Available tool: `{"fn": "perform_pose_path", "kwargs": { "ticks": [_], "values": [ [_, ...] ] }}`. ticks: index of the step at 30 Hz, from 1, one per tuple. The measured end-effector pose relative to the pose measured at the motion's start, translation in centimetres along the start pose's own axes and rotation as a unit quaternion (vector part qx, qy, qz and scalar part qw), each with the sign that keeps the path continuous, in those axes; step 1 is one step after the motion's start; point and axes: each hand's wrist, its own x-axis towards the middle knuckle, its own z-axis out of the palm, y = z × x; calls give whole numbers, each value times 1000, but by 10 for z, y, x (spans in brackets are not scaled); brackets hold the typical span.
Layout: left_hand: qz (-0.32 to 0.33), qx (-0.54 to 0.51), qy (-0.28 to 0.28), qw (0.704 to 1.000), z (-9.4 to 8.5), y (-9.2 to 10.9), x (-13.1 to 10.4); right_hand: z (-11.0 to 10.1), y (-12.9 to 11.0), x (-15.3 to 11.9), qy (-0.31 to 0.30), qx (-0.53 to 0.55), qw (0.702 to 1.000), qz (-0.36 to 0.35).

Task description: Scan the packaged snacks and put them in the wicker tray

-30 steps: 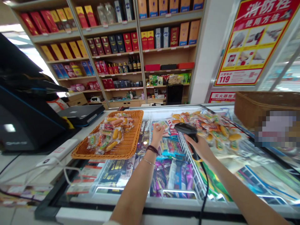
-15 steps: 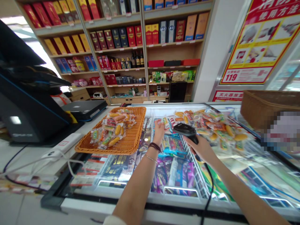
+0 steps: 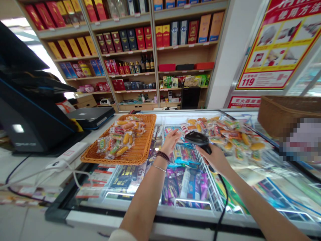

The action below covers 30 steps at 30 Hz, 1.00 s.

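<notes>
My right hand grips a black corded barcode scanner, its head pointing left over the glass freezer lid. My left hand hovers just left of the scanner head with fingers spread and nothing in it, wearing a bead bracelet at the wrist. A heap of small sausage and snack packets lies on the glass beyond the scanner; the nearest packet sits just past my left fingertips. An orange woven tray to the left holds several more snack packets.
A black till screen and a flat black device stand on the counter at left, with a white power strip and cables. A brown wicker basket sits at right. Shelves of boxed goods fill the back wall.
My left hand held a small packet up beside the scanner; now it is lower with fingers spread and no packet in it. The scanner has stayed almost still.
</notes>
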Motion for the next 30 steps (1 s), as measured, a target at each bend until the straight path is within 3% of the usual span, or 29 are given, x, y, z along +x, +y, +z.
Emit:
{"fn": "perform_pose_path", "kwargs": {
  "ticks": [2, 5, 11, 14, 17, 21, 26, 30],
  "values": [
    [12, 58, -24, 998, 0, 0, -1, 0, 0, 0, 2, -1, 1000, -2],
    [84, 173, -23, 981, 4, -2, -3, 0, 1, 1, 9, 6, 1000, -3],
    [164, 406, 74, 896, 33, -10, -3, -5, 10, 6, 76, 71, 995, 10],
    [165, 489, 35, 856, 45, -11, 1, -8, 12, 8, 87, 103, 991, 16],
    [137, 531, -9, 836, 50, -9, 8, -9, 11, 8, 84, 108, 990, 17],
    [89, 510, -49, 854, 52, -7, 19, -8, 7, 5, 92, 98, 991, 9],
    [114, 407, -56, 905, 69, -5, 32, -7, 2, 1, 106, 94, 990, 1],
    [101, 394, -89, 909, 73, -1, 32, -8, 1, 1, 110, 117, 987, 3]
  ]
}}
